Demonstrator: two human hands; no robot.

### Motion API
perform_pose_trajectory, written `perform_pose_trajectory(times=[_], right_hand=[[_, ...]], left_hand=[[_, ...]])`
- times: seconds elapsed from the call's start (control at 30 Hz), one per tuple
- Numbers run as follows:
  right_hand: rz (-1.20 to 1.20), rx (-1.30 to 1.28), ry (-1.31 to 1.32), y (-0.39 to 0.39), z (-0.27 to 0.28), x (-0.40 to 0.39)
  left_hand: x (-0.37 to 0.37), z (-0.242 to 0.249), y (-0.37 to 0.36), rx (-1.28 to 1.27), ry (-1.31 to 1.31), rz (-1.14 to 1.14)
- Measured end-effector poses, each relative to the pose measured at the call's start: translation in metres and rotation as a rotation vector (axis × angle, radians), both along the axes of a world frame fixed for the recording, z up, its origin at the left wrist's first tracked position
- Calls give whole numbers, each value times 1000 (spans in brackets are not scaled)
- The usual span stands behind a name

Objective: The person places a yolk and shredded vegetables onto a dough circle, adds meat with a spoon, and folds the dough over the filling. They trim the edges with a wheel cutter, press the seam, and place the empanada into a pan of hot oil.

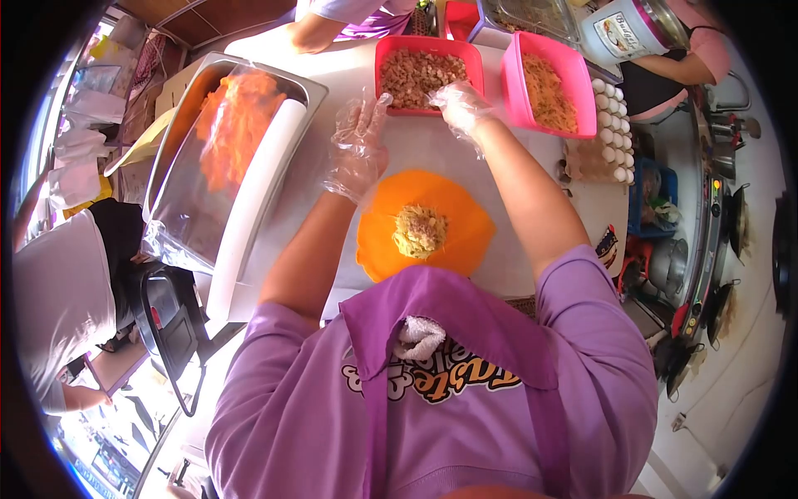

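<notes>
An orange flat sheet [470, 220] lies on the table in front of my body, with a mound of pale shredded filling [420, 233] topped by brownish bits at its middle. My left hand [357, 145], in a clear plastic glove, is held up beyond the sheet's left side with its fingers apart and nothing in it. My right hand [462, 106], also gloved, is at the front right rim of a pink container [382, 62] of brown chopped filling. Its fingers are drawn together; what they hold, if anything, is too small to tell.
A metal tray [303, 87] with orange sheets under plastic stands left. To the right are a pink container [586, 91] of shredded filling and white eggs [611, 125] in cartons. Other people stand across the table and at the left; a person's arm holds a labelled tub [623, 33].
</notes>
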State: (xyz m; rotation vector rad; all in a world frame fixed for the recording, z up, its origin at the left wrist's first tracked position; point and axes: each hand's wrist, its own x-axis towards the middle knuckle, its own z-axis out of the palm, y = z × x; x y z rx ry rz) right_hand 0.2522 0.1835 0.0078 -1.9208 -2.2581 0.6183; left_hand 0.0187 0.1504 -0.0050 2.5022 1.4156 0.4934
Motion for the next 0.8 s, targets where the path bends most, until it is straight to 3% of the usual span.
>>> perform_pose_trajectory(times=[0.27, 0.4, 0.5, 0.57, 0.6, 0.67, 0.7, 0.8], right_hand=[[-22, -2, 37, 15, -14, -11], [-12, 41, 67, 11, -11, -13], [-72, 116, 143, 16, -48, 6], [-293, -11, 346, 22, -69, 18], [-293, -10, 347, 19, -58, 17], [-453, -119, 465, 6, -15, 9], [-539, -124, 491, 2, -4, 4], [-491, -44, 539, -2, 0, 8]], left_hand=[[-1, 5, 14, 27, 291, -55], [-3, 6, 9, 48, 230, -51], [-7, 18, -5, -139, 86, -31], [-11, 19, -22, -384, -434, 22], [-14, 10, -28, -383, -433, 21], [-24, -14, -42, -191, -681, -91], [-26, -12, -54, -223, -832, -81], [-45, -13, -82, -418, -680, 45]])
